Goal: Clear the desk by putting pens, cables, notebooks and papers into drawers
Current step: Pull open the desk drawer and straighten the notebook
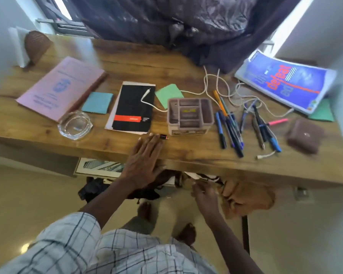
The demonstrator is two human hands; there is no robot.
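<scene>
The left hand lies flat, fingers straight, on the front edge of the desk, by the black notebook. The right hand hangs below the edge, its grip too blurred to tell. Pens and a cable lie further right.

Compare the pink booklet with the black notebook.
The pink booklet has blue print, the black notebook a red band. The pink booklet looks larger than the black notebook. A white cable ends on the black notebook; nothing lies on the pink booklet. Both lie closed on the desk.
</scene>
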